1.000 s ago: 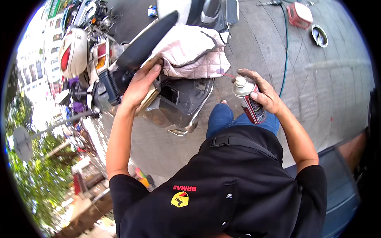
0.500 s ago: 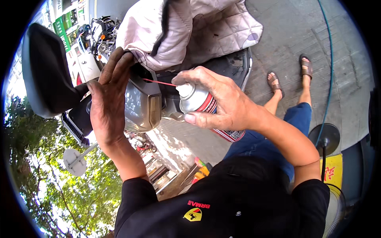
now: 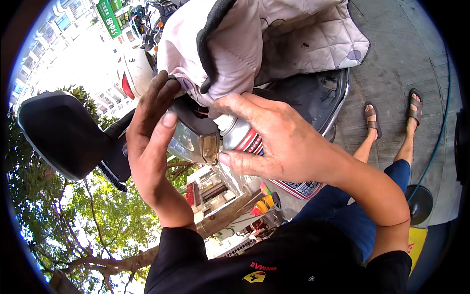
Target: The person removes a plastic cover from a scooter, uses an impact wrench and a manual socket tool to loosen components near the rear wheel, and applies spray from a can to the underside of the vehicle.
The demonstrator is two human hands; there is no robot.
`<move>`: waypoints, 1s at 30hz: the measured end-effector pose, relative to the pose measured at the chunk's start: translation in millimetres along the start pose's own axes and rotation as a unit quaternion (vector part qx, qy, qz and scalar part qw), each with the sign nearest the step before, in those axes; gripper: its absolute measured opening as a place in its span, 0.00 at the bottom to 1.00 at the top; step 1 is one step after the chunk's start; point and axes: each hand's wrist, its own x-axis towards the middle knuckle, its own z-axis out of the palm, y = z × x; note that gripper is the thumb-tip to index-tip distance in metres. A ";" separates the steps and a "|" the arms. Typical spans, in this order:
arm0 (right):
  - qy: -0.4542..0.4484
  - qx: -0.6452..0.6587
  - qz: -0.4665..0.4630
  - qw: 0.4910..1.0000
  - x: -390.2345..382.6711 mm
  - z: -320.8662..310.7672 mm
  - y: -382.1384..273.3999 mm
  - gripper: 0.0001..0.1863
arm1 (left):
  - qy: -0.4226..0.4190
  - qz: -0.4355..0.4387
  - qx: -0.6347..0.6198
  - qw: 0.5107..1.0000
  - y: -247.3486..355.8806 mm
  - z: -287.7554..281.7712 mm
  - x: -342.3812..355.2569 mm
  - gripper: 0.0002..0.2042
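My right hand (image 3: pixel 279 134) is wrapped round a spray can (image 3: pixel 243 138) with a white nozzle and a red, white and black label. Its index finger lies over the nozzle, and the can's thin red straw is mostly hidden behind the opening in the scooter's front housing. The spray end points at the dark gap beside a silver-grey panel with a clear lamp (image 3: pixel 209 147). Against the other side of that housing rests my left hand (image 3: pixel 152 139), fingers stretched out and thumb apart, fingertips by the edge of a pale pink quilted cover (image 3: pixel 220 63).
A black mirror (image 3: pixel 61 132) sticks out to the left of the handlebar. Beyond the cover lies the black scooter body (image 3: pixel 308 98). At the right, a teal hose (image 3: pixel 443 127) runs along the paving past a round black base (image 3: pixel 420 203). Parked motorbikes stand at the far left.
The view has shifted, so the scooter sits lower and further right. My right hand and can have moved closer to the housing, hiding the red straw. My left thumb has swung toward the panel.
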 end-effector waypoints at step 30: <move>-0.063 0.003 -0.052 0.997 58.0 -107.0 44.9 0.33 | -0.014 -0.032 0.358 0.933 -5.7 38.7 123.7 0.51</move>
